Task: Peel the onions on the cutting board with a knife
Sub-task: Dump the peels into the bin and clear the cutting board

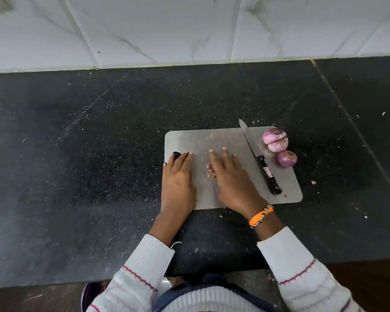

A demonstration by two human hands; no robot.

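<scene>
Onions (277, 143), three of them and already looking bare and purple, sit at the far right corner of the cutting board (225, 136), with the knife (260, 158) lying just beside them, untouched. It looks like cleanup: the right hand (229, 176) lies flat, fingers straight, over a little heap of peel scraps (210, 171), while the left hand (178, 174) rests flat on the board's left edge. Next, I'd guess, the scraps need sweeping off the board.

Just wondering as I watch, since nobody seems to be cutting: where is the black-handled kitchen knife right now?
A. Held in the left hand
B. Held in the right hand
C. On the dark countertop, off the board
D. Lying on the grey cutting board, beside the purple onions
D: the black-handled kitchen knife lies on the grey cutting board next to the purple onions, and neither hand touches it.
</scene>
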